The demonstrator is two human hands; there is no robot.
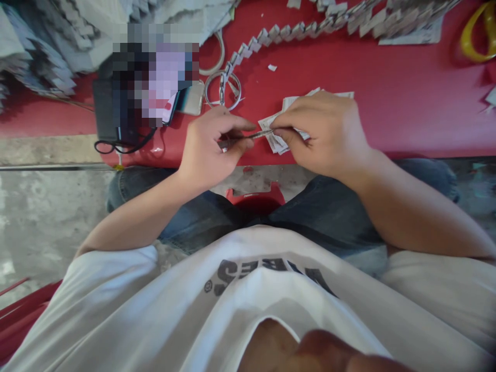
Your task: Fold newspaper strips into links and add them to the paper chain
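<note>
My left hand (207, 150) and my right hand (327, 132) meet over the front edge of the red table. Between them runs a thin, narrow strip of folded paper (261, 134), pinched at one end by each hand. A dark part shows inside my left hand, and I cannot make out what it is. Under my right hand lie printed paper pieces (277, 146), partly covered by it. Beyond my left hand, the end of a zigzag chain of folded paper (253, 45) rests by a ring-shaped roll (239, 95).
The red table (391, 108) also bears a dark box (104, 113) with a cord, a partly blurred phone (168, 111) and a pale roll (220, 51). Heaped folded paper (50, 67) lies far left. Yellow scissors-like handles (467, 44) sit far right. A red stool (256, 199) is below me.
</note>
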